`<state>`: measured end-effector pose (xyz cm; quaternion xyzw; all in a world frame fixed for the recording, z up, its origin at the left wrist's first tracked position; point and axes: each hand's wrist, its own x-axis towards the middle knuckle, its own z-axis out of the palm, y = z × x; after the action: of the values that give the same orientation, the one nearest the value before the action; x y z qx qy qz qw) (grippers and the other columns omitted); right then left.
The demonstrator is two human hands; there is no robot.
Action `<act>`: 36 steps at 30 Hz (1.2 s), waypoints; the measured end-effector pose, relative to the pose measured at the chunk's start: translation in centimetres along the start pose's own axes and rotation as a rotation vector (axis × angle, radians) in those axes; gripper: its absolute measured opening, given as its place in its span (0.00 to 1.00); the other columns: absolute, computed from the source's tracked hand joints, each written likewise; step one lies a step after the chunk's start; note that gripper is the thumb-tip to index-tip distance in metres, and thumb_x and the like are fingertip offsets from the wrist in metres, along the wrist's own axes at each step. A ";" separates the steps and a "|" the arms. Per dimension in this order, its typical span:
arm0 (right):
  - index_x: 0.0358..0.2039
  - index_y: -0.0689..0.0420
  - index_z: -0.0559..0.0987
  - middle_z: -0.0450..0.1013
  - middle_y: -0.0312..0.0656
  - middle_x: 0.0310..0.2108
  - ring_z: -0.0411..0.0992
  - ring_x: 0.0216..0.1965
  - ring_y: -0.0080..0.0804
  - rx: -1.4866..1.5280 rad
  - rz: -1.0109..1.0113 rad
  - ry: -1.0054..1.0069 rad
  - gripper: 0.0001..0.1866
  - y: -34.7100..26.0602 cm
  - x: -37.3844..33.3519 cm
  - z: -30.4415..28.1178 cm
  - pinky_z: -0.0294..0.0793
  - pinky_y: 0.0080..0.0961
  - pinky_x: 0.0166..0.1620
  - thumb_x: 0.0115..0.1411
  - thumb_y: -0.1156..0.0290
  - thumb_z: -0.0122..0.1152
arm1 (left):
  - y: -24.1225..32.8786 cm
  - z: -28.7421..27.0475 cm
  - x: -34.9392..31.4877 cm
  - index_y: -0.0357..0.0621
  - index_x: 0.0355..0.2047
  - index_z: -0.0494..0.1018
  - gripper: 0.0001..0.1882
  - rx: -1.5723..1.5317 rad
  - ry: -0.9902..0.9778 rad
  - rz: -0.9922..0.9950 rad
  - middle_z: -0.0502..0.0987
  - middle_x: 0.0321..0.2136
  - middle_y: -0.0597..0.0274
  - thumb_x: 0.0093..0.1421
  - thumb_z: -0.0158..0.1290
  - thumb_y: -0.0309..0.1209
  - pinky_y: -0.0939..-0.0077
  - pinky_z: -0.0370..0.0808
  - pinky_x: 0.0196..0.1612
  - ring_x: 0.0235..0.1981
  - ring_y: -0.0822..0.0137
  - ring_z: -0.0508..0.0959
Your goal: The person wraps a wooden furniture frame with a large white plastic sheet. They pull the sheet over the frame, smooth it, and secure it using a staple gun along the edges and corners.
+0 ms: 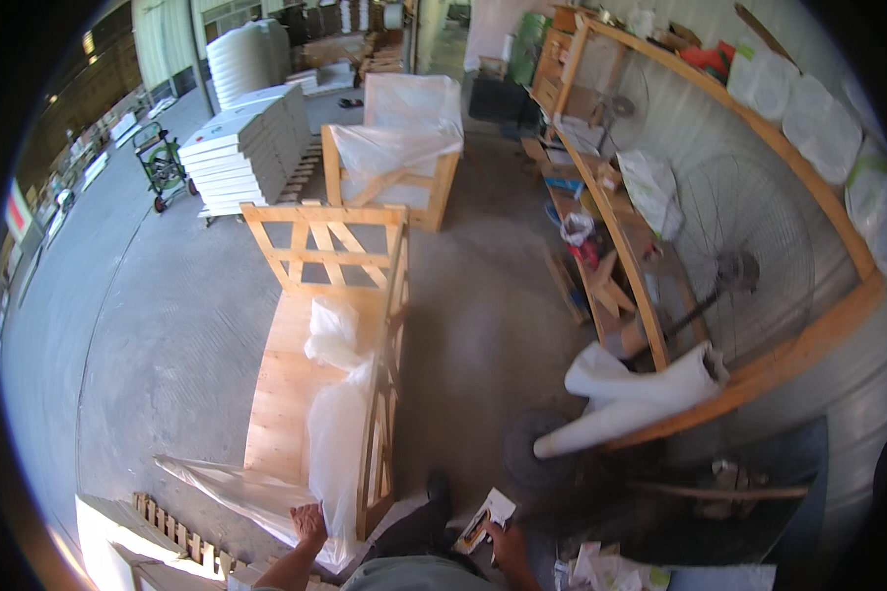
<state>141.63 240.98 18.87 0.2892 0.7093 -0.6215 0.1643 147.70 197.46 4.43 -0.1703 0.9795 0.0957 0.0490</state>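
Observation:
In front of me a wooden crate frame (396, 335) stands on a plywood panel (276, 364), with slatted bars at its far end. Translucent plastic sheeting (337, 463) lies inside it and spreads out over its near end. My left hand (310, 524) is closed on the plastic sheeting at the crate's near end. My right hand (506, 542) is closed beside my leg, right of the crate. At its fingers is a flat white piece (493, 508) with dark and orange parts, too small to tell its kind.
A second crate (434, 187) draped in plastic stands ahead, beside stacked white panels (246, 148) and a hand truck (163, 163). To the right are a wooden rack (611, 207), a large fan (739, 266) and white plastic rolls (641, 389). A pallet (182, 532) lies near left.

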 end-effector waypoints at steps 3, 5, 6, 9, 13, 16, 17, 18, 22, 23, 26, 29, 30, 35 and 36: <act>0.39 0.65 0.79 0.77 0.41 0.29 0.73 0.29 0.27 -0.011 -0.065 -0.027 0.15 -4.0 1.3 -0.1 0.72 0.28 0.34 0.56 0.66 0.62 | -0.3 1.1 0.4 0.45 0.30 0.77 0.14 -0.023 0.043 -0.019 0.79 0.31 0.55 0.64 0.44 0.37 0.52 0.59 0.55 0.40 0.54 0.76; 0.38 0.66 0.78 0.76 0.42 0.28 0.73 0.27 0.28 -0.031 0.006 -0.062 0.16 -6.7 3.1 0.4 0.72 0.30 0.33 0.55 0.67 0.63 | -0.3 1.3 0.2 0.47 0.30 0.80 0.14 -0.036 0.079 0.003 0.80 0.31 0.58 0.62 0.48 0.39 0.54 0.58 0.56 0.41 0.58 0.75; 0.38 0.66 0.78 0.76 0.42 0.28 0.73 0.27 0.28 -0.042 0.012 -0.090 0.16 -7.9 4.3 0.8 0.72 0.30 0.33 0.55 0.67 0.63 | -0.1 1.1 0.0 0.48 0.30 0.80 0.14 -0.043 0.073 0.006 0.81 0.31 0.59 0.62 0.48 0.40 0.55 0.58 0.56 0.42 0.58 0.75; 0.38 0.66 0.78 0.77 0.42 0.28 0.73 0.28 0.28 -0.073 -0.022 -0.204 0.16 -11.8 8.5 3.5 0.72 0.30 0.33 0.55 0.67 0.63 | 0.3 -0.3 0.0 0.52 0.33 0.81 0.15 -0.078 0.021 -0.054 0.81 0.34 0.61 0.61 0.47 0.42 0.58 0.58 0.54 0.43 0.60 0.75; 0.38 0.66 0.78 0.77 0.42 0.28 0.74 0.28 0.28 -0.163 -0.067 -0.350 0.15 -16.5 12.9 6.7 0.72 0.30 0.34 0.55 0.67 0.62 | 1.4 -2.4 0.5 0.53 0.36 0.80 0.18 -0.110 -0.097 -0.127 0.81 0.36 0.64 0.64 0.43 0.46 0.61 0.59 0.53 0.45 0.63 0.75; 0.38 0.66 0.78 0.77 0.42 0.28 0.74 0.28 0.28 -0.227 -0.090 -0.455 0.15 -19.2 15.0 9.4 0.72 0.30 0.34 0.55 0.67 0.62 | 1.9 -3.8 0.6 0.52 0.36 0.79 0.21 -0.094 -0.160 -0.176 0.81 0.37 0.64 0.66 0.41 0.49 0.63 0.59 0.53 0.45 0.64 0.75; 0.38 0.66 0.78 0.77 0.42 0.28 0.74 0.28 0.28 -0.244 -0.098 -0.486 0.15 -19.9 15.6 10.1 0.72 0.30 0.34 0.55 0.67 0.62 | 2.1 -4.1 0.7 0.52 0.36 0.79 0.21 -0.099 -0.165 -0.192 0.81 0.38 0.64 0.66 0.41 0.50 0.63 0.59 0.54 0.46 0.64 0.74; 0.38 0.66 0.78 0.77 0.42 0.28 0.74 0.28 0.28 -0.258 -0.105 -0.515 0.15 -20.5 16.2 10.7 0.72 0.30 0.34 0.55 0.67 0.62 | 2.4 -4.2 0.8 0.52 0.35 0.79 0.22 -0.109 -0.160 -0.201 0.80 0.38 0.63 0.66 0.40 0.51 0.63 0.59 0.54 0.46 0.65 0.74; 0.38 0.66 0.78 0.77 0.42 0.28 0.74 0.29 0.28 -0.288 -0.115 -0.602 0.15 -22.5 18.6 12.1 0.72 0.29 0.34 0.55 0.68 0.62 | 2.8 -4.3 1.7 0.50 0.37 0.79 0.25 -0.230 -0.212 -0.361 0.80 0.41 0.64 0.66 0.37 0.51 0.62 0.56 0.59 0.52 0.62 0.72; 0.38 0.66 0.78 0.77 0.42 0.28 0.74 0.29 0.28 -0.290 -0.113 -0.621 0.15 -22.9 19.3 12.3 0.72 0.29 0.34 0.55 0.68 0.62 | 2.6 -4.2 2.2 0.46 0.38 0.79 0.27 -0.265 -0.251 -0.402 0.80 0.43 0.57 0.66 0.35 0.52 0.58 0.57 0.60 0.52 0.57 0.73; 0.38 0.66 0.78 0.77 0.42 0.28 0.74 0.29 0.28 -0.291 -0.102 -0.663 0.15 -24.1 21.5 12.4 0.73 0.29 0.35 0.56 0.68 0.62 | 2.3 -3.7 4.5 0.41 0.39 0.78 0.30 -0.286 -0.357 -0.593 0.78 0.44 0.47 0.66 0.33 0.51 0.52 0.61 0.57 0.48 0.51 0.76; 0.38 0.66 0.78 0.77 0.42 0.28 0.74 0.30 0.28 -0.289 -0.086 -0.700 0.15 -25.6 24.5 12.2 0.73 0.29 0.35 0.56 0.68 0.61 | 3.6 -3.3 6.7 0.38 0.40 0.77 0.31 -0.381 -0.124 -0.834 0.77 0.44 0.40 0.66 0.32 0.52 0.50 0.63 0.57 0.48 0.47 0.76; 0.38 0.66 0.78 0.77 0.42 0.28 0.74 0.30 0.28 -0.288 -0.085 -0.713 0.15 -26.3 25.7 12.0 0.73 0.29 0.35 0.56 0.68 0.61 | 4.6 -3.2 7.8 0.38 0.40 0.77 0.31 -0.430 -0.055 -0.938 0.77 0.44 0.40 0.66 0.32 0.52 0.50 0.63 0.58 0.48 0.46 0.76; 0.38 0.66 0.78 0.77 0.42 0.29 0.74 0.30 0.29 -0.283 -0.057 -0.760 0.14 -29.3 31.8 11.0 0.73 0.29 0.35 0.56 0.68 0.61 | 10.6 -4.4 11.9 0.37 0.50 0.72 0.32 -0.455 -0.120 -1.111 0.71 0.53 0.44 0.63 0.37 0.54 0.53 0.59 0.62 0.58 0.49 0.68; 0.39 0.66 0.78 0.77 0.42 0.29 0.74 0.30 0.29 -0.281 -0.054 -0.769 0.14 -29.7 33.1 10.9 0.73 0.29 0.35 0.56 0.68 0.61 | 11.8 -4.5 12.5 0.37 0.51 0.71 0.32 -0.458 -0.140 -1.128 0.70 0.54 0.45 0.63 0.39 0.53 0.52 0.58 0.62 0.59 0.49 0.67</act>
<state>96.21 235.38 20.69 -0.0083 0.6814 -0.5855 0.4391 131.66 203.41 9.21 -0.6620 0.6875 0.2739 0.1185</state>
